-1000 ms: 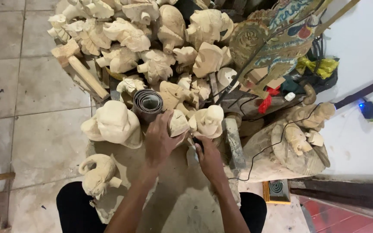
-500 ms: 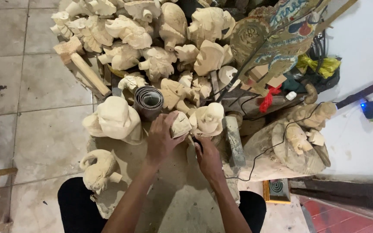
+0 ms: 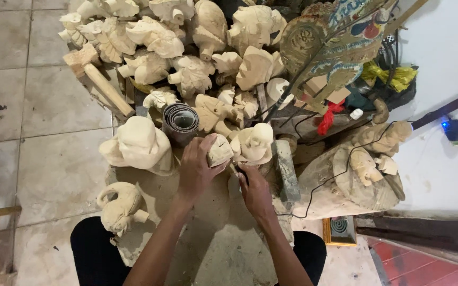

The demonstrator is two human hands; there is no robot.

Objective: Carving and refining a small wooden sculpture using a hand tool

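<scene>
Head view, looking down on a dusty work table [image 3: 208, 249] heaped with pale unfinished wood carvings. The left hand [image 3: 196, 168] is curled around a small carved wooden piece [image 3: 220, 150], fingers wrapped over its near side, holding it just above the table surface. The right hand [image 3: 255, 191] sits just beside it, fingers closed around a slim dark tool [image 3: 239, 173] whose tip meets the lower edge of the held piece. Directly beyond the left hand stands a grey roll of sandpaper [image 3: 180, 123]; left of that hand lies a large rounded carving [image 3: 139, 144], and nearer the person a smaller curled carving [image 3: 120, 206]. Just beyond the right hand is a carved figure head [image 3: 255, 143], with a grey sharpening stone [image 3: 284, 170] to its right. A wooden mallet [image 3: 99, 79] lies well beyond the left hand.
</scene>
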